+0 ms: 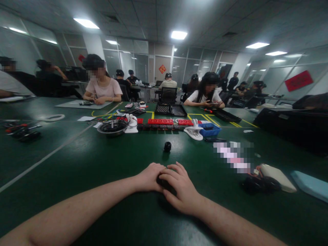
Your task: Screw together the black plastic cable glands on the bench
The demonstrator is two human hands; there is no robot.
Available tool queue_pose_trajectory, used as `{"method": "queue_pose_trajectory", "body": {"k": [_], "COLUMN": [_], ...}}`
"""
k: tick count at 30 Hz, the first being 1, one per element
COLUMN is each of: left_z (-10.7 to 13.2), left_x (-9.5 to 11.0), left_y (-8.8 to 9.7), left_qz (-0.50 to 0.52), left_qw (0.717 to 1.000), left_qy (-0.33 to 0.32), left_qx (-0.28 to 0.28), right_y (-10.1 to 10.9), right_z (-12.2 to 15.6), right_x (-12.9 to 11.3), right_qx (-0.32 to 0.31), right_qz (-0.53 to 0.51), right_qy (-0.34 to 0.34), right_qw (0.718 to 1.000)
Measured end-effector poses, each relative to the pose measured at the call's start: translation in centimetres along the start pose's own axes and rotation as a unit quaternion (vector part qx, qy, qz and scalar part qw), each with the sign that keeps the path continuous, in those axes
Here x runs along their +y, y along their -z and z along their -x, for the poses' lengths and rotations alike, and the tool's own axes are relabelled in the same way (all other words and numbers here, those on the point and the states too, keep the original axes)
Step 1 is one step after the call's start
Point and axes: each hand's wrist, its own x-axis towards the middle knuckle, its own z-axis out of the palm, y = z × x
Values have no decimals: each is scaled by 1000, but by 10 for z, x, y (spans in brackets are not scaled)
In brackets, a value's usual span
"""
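Note:
My left hand and my right hand meet over the green table at the front centre. Between them is a dark rounded object, mostly covered by my fingers, so its kind does not show. The left fingers are wrapped round its far left side. My right hand curls over it from the right, its fingers bent and slightly spread. Just beyond my hands, a small black ribbed cylindrical piece stands by itself on the table.
Farther back lie a metal bowl with dark parts, red power sockets, a white clip-like stand and a blue bin. At right are a cream case and black headphones-like rounds. Two people sit across the table.

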Motion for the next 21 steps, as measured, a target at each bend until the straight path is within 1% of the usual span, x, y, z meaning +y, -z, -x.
{"method": "queue_pose_trajectory", "body": {"k": [4,6,10,14,17,21], "left_z": [-1,-1,-1,0,0,0], "left_x": [-1,-1,0,1,0,-3], "left_y": [0,0,1,2,2,-2], "left_qz": [-9,-18,-21,-13,-20,-19], "left_qw": [1000,1000,1000,1000,1000,1000], "left_qy": [-19,-18,-14,-18,-11,-15], "left_qx": [-2,-5,-9,-7,-6,-5], "right_y": [1,0,-2,-2,-3,-5], "right_z": [0,-1,-1,1,4,8], "right_x": [0,0,-2,-2,0,1], "right_qx": [-31,-40,-53,-59,-51,-2], "right_qz": [10,7,-14,-2,1,-32], "right_qy": [12,16,39,57,88,138], "right_qw": [999,999,998,997,995,990]}}
